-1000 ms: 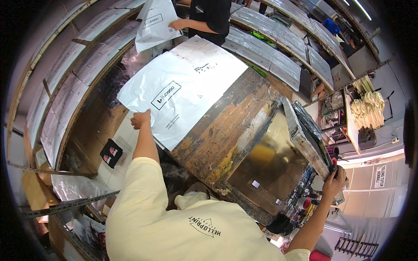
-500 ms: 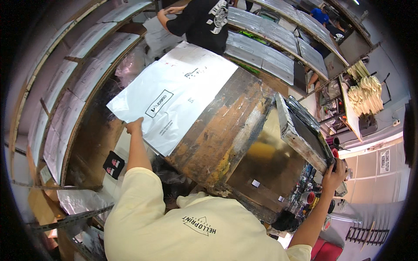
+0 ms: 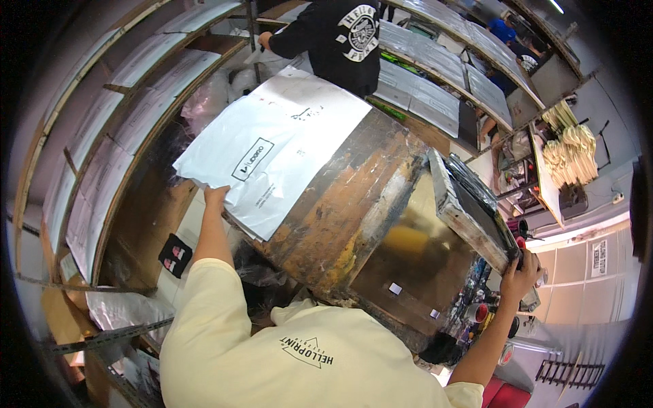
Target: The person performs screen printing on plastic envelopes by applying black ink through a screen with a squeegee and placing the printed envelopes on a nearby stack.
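A stack of white plastic bags or sheets (image 3: 272, 136), printed with a boxed black logo, lies on the left part of a worn wooden table. At the near left edge my left hand (image 3: 217, 196) is closed on the top plastic sheet, which ripples beside the fingers. Far to the right, my right hand (image 3: 521, 272) grips the near end of a screen printing frame (image 3: 466, 217). The frame stands tilted up, its far side resting beyond the printing bed. Under it is a glossy brown printing bed (image 3: 394, 262) with two small white patches.
Long shelves (image 3: 132, 129) with white sheets curve along the left, and more racks (image 3: 415, 88) stand behind the table. A co-worker in a black shirt (image 3: 343, 44) stands at the far edge. Ink pots (image 3: 478, 313) crowd the bed's right side. A black cloth (image 3: 175, 256) lies at left.
My left hand has shifted slightly right and the sheet's edge has crumpled beside it. The co-worker has moved right, and the sheet they held up has lowered. My right hand stays on the frame.
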Demonstrator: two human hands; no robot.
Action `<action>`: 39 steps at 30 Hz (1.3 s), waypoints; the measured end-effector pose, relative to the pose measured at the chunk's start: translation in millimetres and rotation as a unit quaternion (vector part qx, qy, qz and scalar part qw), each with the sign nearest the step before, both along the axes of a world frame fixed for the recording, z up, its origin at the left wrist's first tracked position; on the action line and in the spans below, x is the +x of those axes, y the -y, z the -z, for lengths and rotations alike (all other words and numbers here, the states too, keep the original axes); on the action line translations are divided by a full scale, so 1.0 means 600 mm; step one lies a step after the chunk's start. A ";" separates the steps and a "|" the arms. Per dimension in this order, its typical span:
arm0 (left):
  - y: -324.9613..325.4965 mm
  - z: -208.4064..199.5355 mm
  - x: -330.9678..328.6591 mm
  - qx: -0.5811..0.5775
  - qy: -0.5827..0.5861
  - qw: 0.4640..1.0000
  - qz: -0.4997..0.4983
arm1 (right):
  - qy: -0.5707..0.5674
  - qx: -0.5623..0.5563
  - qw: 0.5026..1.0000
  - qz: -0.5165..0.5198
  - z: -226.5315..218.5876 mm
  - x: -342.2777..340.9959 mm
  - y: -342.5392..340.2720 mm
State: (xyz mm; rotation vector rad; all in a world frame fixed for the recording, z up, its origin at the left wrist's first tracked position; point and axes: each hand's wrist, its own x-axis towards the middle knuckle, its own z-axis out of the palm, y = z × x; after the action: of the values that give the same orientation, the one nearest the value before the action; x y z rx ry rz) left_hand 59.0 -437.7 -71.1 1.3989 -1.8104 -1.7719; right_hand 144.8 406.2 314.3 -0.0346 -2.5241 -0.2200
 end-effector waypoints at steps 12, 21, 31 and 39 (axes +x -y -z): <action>-0.026 -0.085 0.024 -0.062 0.001 0.993 0.104 | -0.006 -0.038 0.999 0.004 -0.001 0.002 0.005; -0.235 -0.129 0.009 -0.162 -0.130 0.960 0.189 | -0.011 -0.027 1.000 0.000 0.016 0.006 -0.005; -0.218 -0.332 0.071 -0.052 -0.159 0.894 0.415 | -0.014 -0.013 1.000 -0.004 0.006 0.006 -0.002; 0.082 -0.448 -0.115 -0.291 0.056 0.763 0.574 | -0.018 -0.015 1.000 0.002 0.001 0.006 0.007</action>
State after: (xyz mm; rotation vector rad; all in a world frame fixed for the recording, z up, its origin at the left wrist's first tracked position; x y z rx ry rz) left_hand -9.9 -486.7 197.4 0.0278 -3.2483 -1.1381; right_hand 148.5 402.0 313.7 -0.0560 -2.4921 -0.1820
